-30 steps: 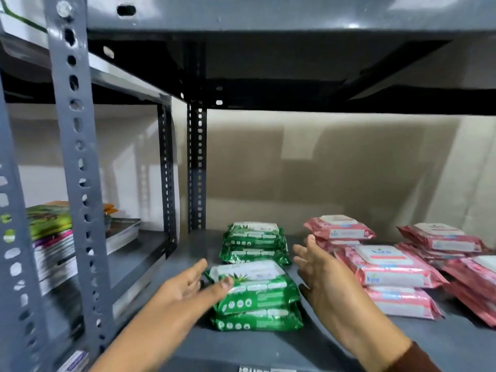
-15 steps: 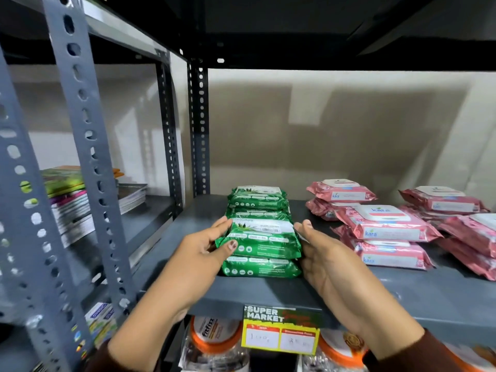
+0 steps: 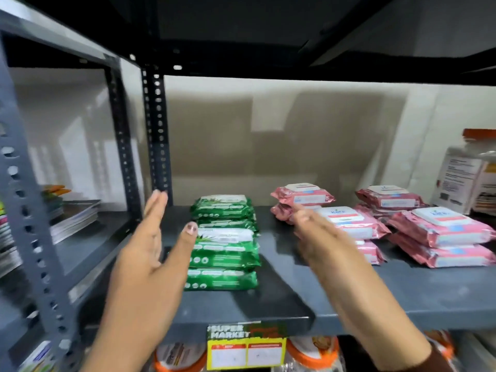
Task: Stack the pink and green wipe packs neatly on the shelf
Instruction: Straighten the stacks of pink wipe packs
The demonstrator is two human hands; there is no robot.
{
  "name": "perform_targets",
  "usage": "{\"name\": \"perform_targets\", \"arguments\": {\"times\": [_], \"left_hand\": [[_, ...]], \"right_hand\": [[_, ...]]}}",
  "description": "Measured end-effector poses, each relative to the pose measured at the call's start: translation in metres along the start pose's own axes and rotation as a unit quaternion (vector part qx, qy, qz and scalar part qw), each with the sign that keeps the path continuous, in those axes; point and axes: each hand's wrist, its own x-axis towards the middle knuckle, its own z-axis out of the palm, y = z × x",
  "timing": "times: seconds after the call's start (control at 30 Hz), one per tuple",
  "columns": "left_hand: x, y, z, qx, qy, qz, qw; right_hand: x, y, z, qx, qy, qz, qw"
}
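Note:
Green wipe packs lie in two piles on the grey shelf (image 3: 402, 294): a front pile (image 3: 225, 259) and a back pile (image 3: 224, 210) right behind it. Pink wipe packs fill the right half in several low piles, one at the back (image 3: 303, 196), one mid-shelf (image 3: 354, 224) and one at the far right (image 3: 445, 234). My left hand (image 3: 150, 253) hovers open just left of the front green pile, thumb near its top pack. My right hand (image 3: 319, 237), blurred, is open in front of the pink mid-shelf pile, holding nothing.
A slotted grey upright (image 3: 29, 229) stands at the left front and a dark one (image 3: 157, 130) at the back. Books (image 3: 72, 216) lie on the neighbouring shelf at left. A boxed product (image 3: 467, 178) stands at the far right. A price label (image 3: 245, 345) hangs on the shelf edge above jars.
Both hands have come off the front green pile and spread apart; the right hand has moved right toward the pink packs. The view has shifted rightward.

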Motion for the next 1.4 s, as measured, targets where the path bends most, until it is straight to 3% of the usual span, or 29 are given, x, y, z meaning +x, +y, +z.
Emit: {"name": "perform_targets", "arguments": {"times": [0.1,0.17,0.2,0.3,0.4,0.67,0.9,0.97,1.03,1.1,1.13,1.2,1.23,1.3,1.4], "left_hand": [[-0.011,0.029,0.041,-0.267,-0.103,-0.088,0.954],[-0.009,0.031,0.083,-0.311,-0.190,-0.152,0.919],[-0.004,0.025,0.106,-0.292,-0.208,-0.161,0.919],[0.015,0.007,0.156,-0.224,-0.228,-0.175,0.931],[0.029,0.003,0.185,-0.179,-0.228,-0.234,0.928],[0.009,0.003,0.181,-0.179,-0.267,-0.239,0.916],[0.000,0.004,0.180,-0.160,-0.239,-0.212,0.934],[-0.006,0.007,0.183,-0.108,-0.210,-0.157,0.959],[-0.022,0.021,0.187,-0.063,-0.149,-0.036,0.986],[-0.037,0.040,0.195,-0.154,-0.144,0.034,0.977],[-0.045,0.052,0.203,-0.196,-0.173,0.022,0.965],[-0.050,0.070,0.231,-0.215,-0.250,-0.061,0.942],[-0.049,0.073,0.251,-0.208,-0.276,-0.106,0.932],[-0.044,0.061,0.300,-0.171,-0.290,-0.159,0.928],[-0.018,0.004,0.383,-0.094,-0.295,-0.184,0.933]], "right_hand": [[0.008,-0.023,-0.062,-0.029,0.161,-0.141,0.976],[0.021,-0.026,-0.095,-0.015,0.244,-0.136,0.960],[0.031,-0.022,-0.106,0.015,0.250,-0.095,0.964],[0.056,-0.002,-0.125,0.109,0.183,0.037,0.976],[0.067,0.017,-0.125,0.119,0.135,0.096,0.979],[0.047,0.030,-0.129,0.101,0.088,0.089,0.987],[0.032,0.020,-0.125,0.037,0.059,0.092,0.993],[0.021,0.009,-0.130,-0.082,0.081,0.038,0.993],[0.003,-0.012,-0.148,-0.157,0.152,-0.106,0.970],[-0.008,-0.037,-0.176,-0.167,0.214,-0.211,0.939],[-0.006,-0.047,-0.194,-0.163,0.244,-0.229,0.928],[0.008,-0.053,-0.231,-0.127,0.285,-0.185,0.932],[0.021,-0.047,-0.250,-0.097,0.295,-0.117,0.943],[0.043,-0.028,-0.278,-0.064,0.256,0.018,0.964],[0.065,0.007,-0.303,-0.012,0.183,0.078,0.980]]}}
